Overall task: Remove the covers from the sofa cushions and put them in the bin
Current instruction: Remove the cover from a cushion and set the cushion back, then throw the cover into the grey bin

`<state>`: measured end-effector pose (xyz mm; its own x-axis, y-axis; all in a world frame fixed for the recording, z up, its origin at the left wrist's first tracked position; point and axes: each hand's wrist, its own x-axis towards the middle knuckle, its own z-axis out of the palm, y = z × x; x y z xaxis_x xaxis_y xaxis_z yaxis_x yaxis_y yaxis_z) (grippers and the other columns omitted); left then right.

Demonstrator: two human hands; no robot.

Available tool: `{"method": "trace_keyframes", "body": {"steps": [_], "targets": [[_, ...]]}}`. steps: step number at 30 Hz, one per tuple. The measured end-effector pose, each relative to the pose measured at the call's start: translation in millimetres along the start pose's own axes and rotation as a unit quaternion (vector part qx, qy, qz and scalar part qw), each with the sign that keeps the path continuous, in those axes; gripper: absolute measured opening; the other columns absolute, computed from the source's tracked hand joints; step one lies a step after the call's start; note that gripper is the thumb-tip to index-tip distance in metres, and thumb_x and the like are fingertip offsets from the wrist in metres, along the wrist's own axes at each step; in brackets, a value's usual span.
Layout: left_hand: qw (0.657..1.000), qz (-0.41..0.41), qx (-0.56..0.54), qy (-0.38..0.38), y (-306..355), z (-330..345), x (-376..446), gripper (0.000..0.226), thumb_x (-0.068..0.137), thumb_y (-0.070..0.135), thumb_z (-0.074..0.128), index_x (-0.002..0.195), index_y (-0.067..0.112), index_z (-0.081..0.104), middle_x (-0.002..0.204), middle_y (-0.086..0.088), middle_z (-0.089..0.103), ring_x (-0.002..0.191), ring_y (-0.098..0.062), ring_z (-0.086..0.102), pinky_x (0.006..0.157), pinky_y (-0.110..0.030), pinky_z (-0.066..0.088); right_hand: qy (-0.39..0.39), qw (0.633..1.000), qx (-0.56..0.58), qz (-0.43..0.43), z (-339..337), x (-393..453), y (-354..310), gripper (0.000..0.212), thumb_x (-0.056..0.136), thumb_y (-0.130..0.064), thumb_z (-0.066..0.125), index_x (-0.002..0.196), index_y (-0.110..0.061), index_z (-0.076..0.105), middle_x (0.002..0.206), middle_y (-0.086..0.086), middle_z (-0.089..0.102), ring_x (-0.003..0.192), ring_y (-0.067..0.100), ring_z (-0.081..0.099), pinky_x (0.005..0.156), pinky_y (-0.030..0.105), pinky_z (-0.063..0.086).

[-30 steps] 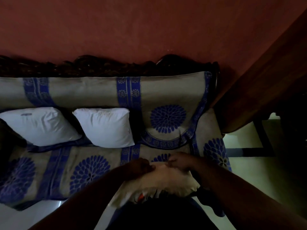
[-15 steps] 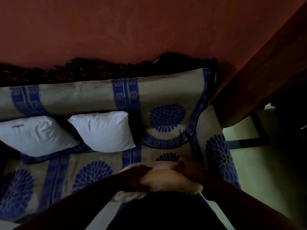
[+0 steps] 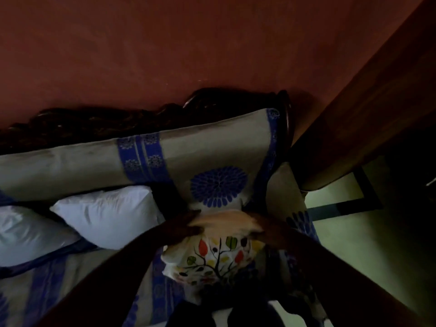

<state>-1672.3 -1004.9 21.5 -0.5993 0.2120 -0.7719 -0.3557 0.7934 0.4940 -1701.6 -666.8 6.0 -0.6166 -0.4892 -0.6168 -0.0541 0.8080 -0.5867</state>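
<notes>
I hold a cushion over the sofa seat, at its right end. Its white cover (image 3: 217,258) has a black tree with coloured leaves printed on it and hangs bunched below my hands. The pale inner cushion (image 3: 224,220) shows at the top. My left hand (image 3: 184,228) grips the upper left edge and my right hand (image 3: 266,228) grips the upper right edge. Two bare white cushions (image 3: 111,215) (image 3: 26,234) lean against the sofa back on the left. No bin is in view.
The sofa (image 3: 212,149) wears a beige throw with blue flowers and stripes and has a dark carved wooden back against a red wall. A wooden cabinet (image 3: 368,114) stands close on the right, with pale floor (image 3: 368,244) below it.
The cushion has been lifted and turned, so the printed tree side of the cover now faces me. My view has moved closer and to the right.
</notes>
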Motion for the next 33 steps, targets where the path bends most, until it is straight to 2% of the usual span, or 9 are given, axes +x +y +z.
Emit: {"method": "trace_keyframes", "body": {"steps": [2, 6, 9, 13, 15, 18, 23, 29, 33], "targets": [[0.998, -0.03, -0.056, 0.019, 11, -16, 40, 0.097, 0.077, 0.073, 0.066, 0.157, 0.035, 0.026, 0.159, 0.002, 0.032, 0.143, -0.021, 0.035, 0.113, -0.028, 0.029, -0.012, 1.0, -0.009, 0.026, -29, 40, 13, 0.081, 0.096, -0.039, 0.066, 0.16, -0.021, 0.02, 0.162, 0.0, 0.031, 0.146, 0.021, 0.033, 0.101, 0.017, 0.027], [0.993, -0.05, -0.068, 0.078, 5, -33, 119, 0.125, 0.051, 0.093, 0.065, 0.155, 0.03, 0.033, 0.159, -0.001, 0.035, 0.14, -0.025, 0.04, 0.115, -0.043, 0.035, -0.026, 0.997, -0.048, 0.047, -56, 112, 43, 0.079, 0.095, -0.041, 0.067, 0.159, -0.019, 0.025, 0.159, 0.008, 0.036, 0.143, 0.026, 0.039, 0.107, 0.029, 0.035], [0.994, -0.051, 0.011, 0.096, 6, -36, 157, 0.1, 0.074, 0.075, 0.063, 0.155, 0.024, 0.032, 0.16, -0.006, 0.032, 0.144, -0.027, 0.034, 0.116, -0.037, 0.028, -0.01, 0.996, -0.07, 0.061, -55, 154, 65, 0.08, 0.096, -0.041, 0.065, 0.159, -0.017, 0.022, 0.161, 0.01, 0.033, 0.144, 0.027, 0.036, 0.112, 0.031, 0.032], [0.99, -0.043, 0.095, 0.092, -27, -36, 160, 0.101, 0.079, 0.063, 0.071, 0.159, 0.025, 0.021, 0.164, -0.004, 0.024, 0.149, -0.026, 0.027, 0.117, -0.037, 0.026, 0.099, 0.992, 0.01, 0.074, -49, 168, 72, 0.078, 0.095, -0.032, 0.068, 0.158, -0.015, 0.026, 0.159, 0.011, 0.035, 0.144, 0.029, 0.037, 0.113, 0.033, 0.031], [0.985, -0.058, 0.107, 0.12, -42, -41, 158, 0.079, 0.09, 0.054, 0.065, 0.156, 0.028, 0.031, 0.16, -0.004, 0.034, 0.144, -0.026, 0.035, 0.115, -0.036, 0.03, 0.09, 0.993, 0.046, 0.062, -50, 166, 74, 0.082, 0.091, -0.028, 0.074, 0.157, -0.015, 0.028, 0.158, 0.009, 0.037, 0.144, 0.028, 0.037, 0.112, 0.029, 0.029], [0.974, -0.084, 0.128, 0.169, -44, -56, 164, 0.05, 0.098, 0.049, 0.055, 0.141, 0.023, 0.055, 0.143, -0.006, 0.056, 0.126, -0.027, 0.054, 0.099, -0.033, 0.04, 0.097, 0.991, -0.051, 0.071, -64, 166, 79, 0.054, 0.097, -0.03, 0.066, 0.144, -0.011, 0.05, 0.145, 0.013, 0.053, 0.132, 0.028, 0.05, 0.103, 0.03, 0.037], [0.959, -0.101, 0.135, 0.226, -59, -83, 151, 0.047, 0.097, 0.058, 0.048, 0.135, 0.033, 0.058, 0.131, -0.008, 0.065, 0.113, -0.031, 0.063, 0.097, -0.043, 0.051, 0.133, 0.972, -0.192, 0.028, -105, 156, 62, 0.028, 0.101, -0.038, 0.055, 0.107, -0.015, 0.07, 0.108, 0.008, 0.07, 0.102, 0.026, 0.063, 0.073, 0.026, 0.032], [0.94, -0.116, 0.19, 0.258, -23, -67, 152, 0.044, 0.101, 0.056, 0.044, 0.135, 0.032, 0.059, 0.134, -0.008, 0.063, 0.119, -0.031, 0.06, 0.094, -0.039, 0.046, 0.184, 0.944, -0.266, 0.063, -106, 173, 52, 0.028, 0.104, -0.036, 0.047, 0.117, -0.018, 0.065, 0.121, 0.008, 0.066, 0.108, 0.028, 0.062, 0.083, 0.032, 0.043], [0.946, -0.133, 0.15, 0.254, -35, -47, 155, 0.043, 0.096, 0.065, 0.044, 0.112, 0.031, 0.065, 0.116, -0.005, 0.069, 0.104, -0.031, 0.066, 0.082, -0.038, 0.046, 0.258, 0.95, -0.125, 0.122, -65, 172, 78, 0.031, 0.101, -0.036, 0.052, 0.128, -0.023, 0.061, 0.124, 0.009, 0.066, 0.114, 0.033, 0.06, 0.092, 0.043, 0.05]]}}
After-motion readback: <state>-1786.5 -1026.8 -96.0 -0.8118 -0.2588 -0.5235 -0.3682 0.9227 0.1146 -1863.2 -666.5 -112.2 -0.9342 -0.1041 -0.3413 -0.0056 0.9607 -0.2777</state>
